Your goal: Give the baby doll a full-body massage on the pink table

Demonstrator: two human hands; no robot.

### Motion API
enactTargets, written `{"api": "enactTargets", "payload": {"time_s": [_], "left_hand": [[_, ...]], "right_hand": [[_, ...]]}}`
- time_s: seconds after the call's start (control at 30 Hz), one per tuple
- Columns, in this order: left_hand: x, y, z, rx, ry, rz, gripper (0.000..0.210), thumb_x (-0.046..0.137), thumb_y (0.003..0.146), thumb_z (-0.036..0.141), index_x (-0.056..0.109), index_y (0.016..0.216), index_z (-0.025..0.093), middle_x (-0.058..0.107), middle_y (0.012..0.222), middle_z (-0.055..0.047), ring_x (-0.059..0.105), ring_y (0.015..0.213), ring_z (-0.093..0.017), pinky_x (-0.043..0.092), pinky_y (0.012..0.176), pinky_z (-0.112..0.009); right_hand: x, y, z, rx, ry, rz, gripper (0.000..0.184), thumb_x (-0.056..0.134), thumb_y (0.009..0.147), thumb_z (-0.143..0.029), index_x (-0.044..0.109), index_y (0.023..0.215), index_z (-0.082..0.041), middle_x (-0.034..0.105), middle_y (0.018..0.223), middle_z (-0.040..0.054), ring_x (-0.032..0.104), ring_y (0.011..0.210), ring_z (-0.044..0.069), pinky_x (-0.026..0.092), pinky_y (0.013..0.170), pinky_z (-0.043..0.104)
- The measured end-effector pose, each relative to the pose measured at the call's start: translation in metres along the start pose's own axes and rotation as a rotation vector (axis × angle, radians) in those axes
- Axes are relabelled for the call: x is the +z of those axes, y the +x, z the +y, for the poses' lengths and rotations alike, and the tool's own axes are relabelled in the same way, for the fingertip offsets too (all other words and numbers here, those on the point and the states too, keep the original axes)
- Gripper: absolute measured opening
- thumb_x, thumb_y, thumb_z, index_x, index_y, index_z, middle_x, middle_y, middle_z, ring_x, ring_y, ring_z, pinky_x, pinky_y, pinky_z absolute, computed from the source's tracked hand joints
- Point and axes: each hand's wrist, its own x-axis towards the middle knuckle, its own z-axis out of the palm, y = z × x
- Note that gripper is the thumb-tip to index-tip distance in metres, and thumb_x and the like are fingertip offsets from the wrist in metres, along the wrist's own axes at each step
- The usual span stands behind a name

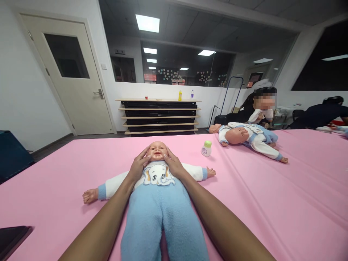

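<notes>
A baby doll (160, 206) in a white and light blue fleece suit with an elephant face on its chest lies on its back, arms spread. My left hand (139, 163) cups the left side of its head in this view, thumb on the cheek. On the opposite side my right hand (173, 163) cups the head the same way, its thumb near the mouth. The fingers of both hands curve along the head's sides, touching it. A small white bottle with a green cap (206, 149) stands to the right, beyond the doll's hand.
A pink sheet (244, 206) covers the table. Two more dolls (252, 137) lie at the far right edge, near a seated person (244, 108). Another person (320, 114) leans over at far right. A dark flat device (13, 239) rests at the lower left. Stacked shelves (160, 117) stand behind.
</notes>
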Motion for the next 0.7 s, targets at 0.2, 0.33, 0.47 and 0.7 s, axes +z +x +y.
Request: {"api": "enactTargets", "payload": {"time_s": [0.2,0.33,0.47,0.7], "left_hand": [[0.004,-0.006,0.007,0.028,0.207,0.018,0.088,0.082,0.068,0.042,0.043,0.146,0.030,0.053,0.144,-0.008,0.060,0.119,-0.031,0.052,0.098,-0.045],[0.004,-0.007,0.006,0.037,0.210,0.019,0.089,0.081,0.068,0.043,0.042,0.147,0.028,0.051,0.145,-0.009,0.060,0.118,-0.031,0.053,0.098,-0.044],[0.002,-0.004,0.003,0.051,0.152,0.011,0.084,0.079,0.071,0.042,0.044,0.146,0.026,0.049,0.147,-0.008,0.056,0.124,-0.030,0.049,0.103,-0.044],[-0.002,-0.001,-0.002,0.041,0.025,-0.008,0.072,0.074,0.077,0.040,0.048,0.143,0.026,0.048,0.148,-0.006,0.047,0.134,-0.029,0.039,0.113,-0.044]], "right_hand": [[0.005,-0.002,-0.005,-0.035,-0.040,0.014,0.086,0.069,0.078,-0.057,0.033,0.151,-0.030,0.049,0.146,0.0023,0.047,0.134,0.024,0.036,0.113,0.042],[0.006,-0.003,-0.007,-0.080,-0.045,0.030,0.083,0.073,0.076,-0.051,0.039,0.148,-0.029,0.057,0.138,0.0031,0.053,0.128,0.025,0.041,0.110,0.042],[0.004,-0.001,0.000,-0.035,-0.024,0.014,0.077,0.066,0.082,-0.053,0.037,0.149,-0.030,0.051,0.144,0.0029,0.050,0.131,0.025,0.040,0.111,0.042],[0.001,0.006,0.010,0.000,-0.022,-0.016,0.074,0.050,0.091,-0.062,0.029,0.153,-0.028,0.034,0.156,0.0013,0.032,0.145,0.021,0.024,0.120,0.040]]}}
